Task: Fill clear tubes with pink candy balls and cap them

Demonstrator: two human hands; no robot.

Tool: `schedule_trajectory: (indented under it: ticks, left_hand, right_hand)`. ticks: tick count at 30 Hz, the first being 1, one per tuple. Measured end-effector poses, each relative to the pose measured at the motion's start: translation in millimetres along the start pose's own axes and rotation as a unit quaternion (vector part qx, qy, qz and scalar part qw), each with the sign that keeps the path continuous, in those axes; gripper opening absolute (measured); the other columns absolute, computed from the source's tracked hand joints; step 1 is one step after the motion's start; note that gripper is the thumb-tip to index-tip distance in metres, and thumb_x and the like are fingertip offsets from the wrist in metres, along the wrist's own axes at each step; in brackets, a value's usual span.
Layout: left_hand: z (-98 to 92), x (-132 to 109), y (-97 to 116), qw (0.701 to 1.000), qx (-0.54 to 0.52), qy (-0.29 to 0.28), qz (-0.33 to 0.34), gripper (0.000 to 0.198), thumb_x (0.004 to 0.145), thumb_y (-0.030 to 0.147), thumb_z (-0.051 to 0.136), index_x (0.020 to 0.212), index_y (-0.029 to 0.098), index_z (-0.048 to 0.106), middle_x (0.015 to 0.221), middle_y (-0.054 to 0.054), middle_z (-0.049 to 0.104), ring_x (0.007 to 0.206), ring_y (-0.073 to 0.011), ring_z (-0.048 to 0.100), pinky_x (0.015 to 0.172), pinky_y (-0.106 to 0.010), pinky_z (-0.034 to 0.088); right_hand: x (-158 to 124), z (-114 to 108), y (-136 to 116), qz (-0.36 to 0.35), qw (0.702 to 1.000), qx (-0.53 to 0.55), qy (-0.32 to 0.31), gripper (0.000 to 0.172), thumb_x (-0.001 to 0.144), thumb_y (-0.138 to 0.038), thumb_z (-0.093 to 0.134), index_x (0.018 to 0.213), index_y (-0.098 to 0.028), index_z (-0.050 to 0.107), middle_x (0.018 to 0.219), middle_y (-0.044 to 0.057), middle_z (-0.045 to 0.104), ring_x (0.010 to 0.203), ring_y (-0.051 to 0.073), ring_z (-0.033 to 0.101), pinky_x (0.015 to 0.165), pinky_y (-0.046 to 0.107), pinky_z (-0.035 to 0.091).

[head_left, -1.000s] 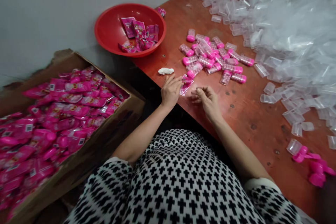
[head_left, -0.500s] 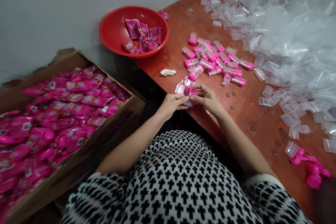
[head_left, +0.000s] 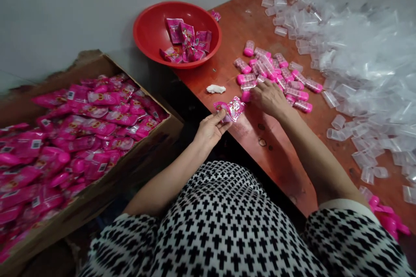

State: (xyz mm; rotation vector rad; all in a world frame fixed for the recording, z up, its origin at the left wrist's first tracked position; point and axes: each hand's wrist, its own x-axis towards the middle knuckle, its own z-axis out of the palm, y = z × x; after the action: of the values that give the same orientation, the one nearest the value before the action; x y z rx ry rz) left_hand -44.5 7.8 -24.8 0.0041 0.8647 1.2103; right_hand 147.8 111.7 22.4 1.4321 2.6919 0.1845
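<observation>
My left hand [head_left: 212, 129] pinches a shiny pink printed packet [head_left: 225, 110] between thumb and fingers, over the table's near edge. A crinkled foil part [head_left: 236, 108] of the packets sticks out to the right, and I cannot tell whether it is a separate one. My right hand [head_left: 268, 98] is at the near left side of a pile of clear candy tubes [head_left: 297, 94] with pink caps and small beads inside. Its fingers curl down on one tube, whose pink cap [head_left: 246, 96] shows beside them; the fingertips are partly hidden.
A red bowl [head_left: 138, 37] with several pink packets stands at the table's far left corner. A cardboard box [head_left: 173, 123] full of pink packets is on my left. Many clear empty tubes [head_left: 367, 69] cover the right side. A white crumpled scrap [head_left: 216, 89] and pink plastic parts [head_left: 388, 220] lie on the table [head_left: 282, 151].
My right hand has let go of the packets and moved up and right to the candy tubes. My left hand keeps the packet. The view has shifted slightly.
</observation>
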Motion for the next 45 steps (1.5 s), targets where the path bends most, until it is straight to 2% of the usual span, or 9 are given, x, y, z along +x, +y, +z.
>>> schedule_trajectory:
  ticks: [3, 5, 9, 11, 15, 20, 34, 40, 45]
  left_hand:
    - [3.1, 3.0, 0.6, 0.998, -0.059, 0.029, -0.007, 0.014, 0.071, 0.021, 0.075, 0.074, 0.016, 0.063, 0.074, 0.001, 0.068, 0.07, -0.0105, 0.066, 0.079, -0.028, 0.056]
    - [6.8, 3.8, -0.1, 0.995, -0.088, 0.035, -0.013, 0.011, 0.075, 0.023, 0.073, 0.076, 0.018, 0.063, 0.076, 0.0, 0.068, 0.076, -0.0116, 0.067, 0.084, -0.029, 0.054]
    - [17.1, 2.6, -2.8, 0.993, -0.106, 0.048, -0.02, 0.009, 0.079, 0.025, 0.069, 0.077, 0.019, 0.062, 0.079, 0.0, 0.068, 0.083, -0.0127, 0.067, 0.083, -0.027, 0.053]
    - [22.1, 1.5, -5.3, 0.994, -0.097, 0.051, -0.022, 0.01, 0.079, 0.025, 0.069, 0.076, 0.018, 0.062, 0.078, 0.0, 0.068, 0.077, -0.0116, 0.067, 0.076, -0.024, 0.053]
    - [28.9, -0.9, -13.3, 0.997, -0.066, 0.019, -0.019, 0.018, 0.076, 0.031, 0.072, 0.076, 0.016, 0.062, 0.076, -0.001, 0.068, 0.066, -0.0113, 0.064, 0.063, -0.024, 0.052]
    - [33.5, -5.5, -23.5, 0.998, -0.052, -0.027, -0.013, 0.024, 0.07, 0.034, 0.076, 0.074, 0.015, 0.062, 0.064, 0.001, 0.063, 0.051, -0.0087, 0.056, 0.052, -0.022, 0.046]
    - [37.3, -12.1, -21.6, 0.989, 0.091, -0.102, 0.064, 0.036, 0.056, 0.04, 0.083, 0.066, 0.013, 0.062, 0.055, 0.003, 0.058, 0.047, -0.007, 0.052, 0.049, -0.021, 0.041]
    - [32.2, -10.5, -21.0, 0.978, 0.147, -0.123, 0.078, 0.034, 0.055, 0.037, 0.084, 0.059, 0.012, 0.062, 0.054, 0.0, 0.06, 0.048, -0.0088, 0.055, 0.049, -0.022, 0.043]
    - [31.1, -11.4, -19.0, 0.968, 0.182, -0.153, 0.074, 0.034, 0.059, 0.039, 0.081, 0.054, 0.012, 0.061, 0.051, -0.001, 0.059, 0.041, -0.0092, 0.051, 0.041, -0.022, 0.038]
  right_hand:
    - [-18.3, 1.0, -5.2, 0.098, 0.989, 0.106, 0.007, 0.02, 0.081, -0.032, 0.059, 0.091, -0.015, 0.061, 0.09, 0.013, 0.067, 0.087, 0.028, 0.058, 0.071, 0.037, 0.041]
    - [-37.1, 0.2, -19.8, 0.181, 0.944, 0.273, 0.039, 0.023, 0.079, -0.039, 0.062, 0.086, -0.017, 0.057, 0.076, 0.007, 0.066, 0.069, 0.022, 0.059, 0.06, 0.032, 0.042]
    - [-77.1, -2.2, -73.3, 0.245, 0.726, 0.64, 0.052, 0.032, 0.078, -0.05, 0.063, 0.085, -0.022, 0.05, 0.06, -0.003, 0.062, 0.042, 0.012, 0.051, 0.041, 0.023, 0.037]
    - [-90.6, -1.4, -100.0, 0.258, 0.671, 0.694, 0.052, 0.032, 0.077, -0.048, 0.064, 0.087, -0.022, 0.05, 0.058, -0.005, 0.061, 0.04, 0.009, 0.049, 0.037, 0.021, 0.035]
    - [-98.1, 5.2, -126.6, 0.271, 0.676, 0.681, 0.079, 0.03, 0.079, -0.046, 0.064, 0.092, -0.021, 0.052, 0.06, -0.005, 0.061, 0.043, 0.007, 0.051, 0.038, 0.018, 0.036]
    - [-95.9, 12.9, -124.7, 0.284, 0.694, 0.652, 0.114, 0.03, 0.079, -0.046, 0.063, 0.092, -0.021, 0.053, 0.062, -0.005, 0.061, 0.045, 0.007, 0.051, 0.042, 0.018, 0.039]
    - [-92.9, 15.7, -121.1, 0.261, 0.629, 0.722, 0.121, 0.028, 0.078, -0.044, 0.065, 0.089, -0.022, 0.051, 0.061, -0.007, 0.06, 0.044, 0.007, 0.05, 0.041, 0.018, 0.038]
    - [-92.8, 17.8, -120.0, 0.256, 0.649, 0.698, 0.159, 0.028, 0.075, -0.041, 0.069, 0.089, -0.023, 0.052, 0.065, -0.006, 0.062, 0.049, 0.007, 0.052, 0.045, 0.019, 0.041]
    - [-91.8, 17.0, -117.7, 0.245, 0.566, 0.781, 0.091, 0.028, 0.077, -0.044, 0.065, 0.083, -0.021, 0.051, 0.056, -0.006, 0.061, 0.038, 0.007, 0.046, 0.036, 0.018, 0.031]
